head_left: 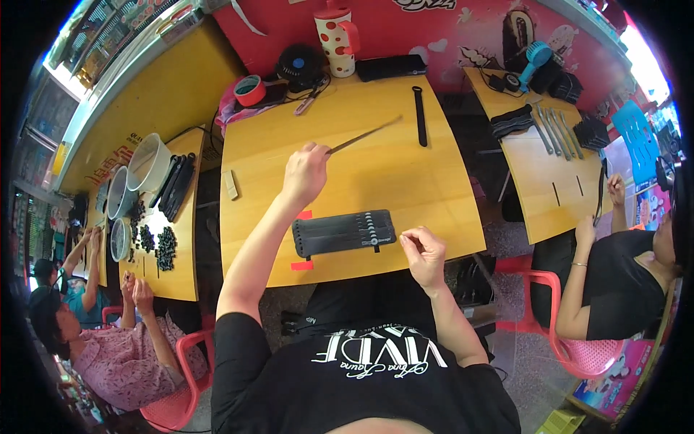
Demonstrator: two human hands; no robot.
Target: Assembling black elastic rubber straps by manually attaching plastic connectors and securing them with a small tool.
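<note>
My left hand [306, 173] is raised over the middle of the wooden table, its fingers closed on one end of a thin dark strap [365, 134]. The strap slants away to the upper right. Near the table's front edge lies a flat row of black straps [332, 234], side by side, with pale marks toward the right end. Just right of that row is my right hand [425, 257], thumb and fingers pinched together. Whatever it may hold is too small to make out. A single black strap [421, 119] with a rounded end lies at the far right.
Red tape pieces [302, 266] mark the wooden table [289, 159] beside the strap row. At the back stand a dotted tumbler [337, 47], a small black fan [299, 65], a tape roll [249, 90] and a black case [391, 67]. Co-workers sit at tables on both sides.
</note>
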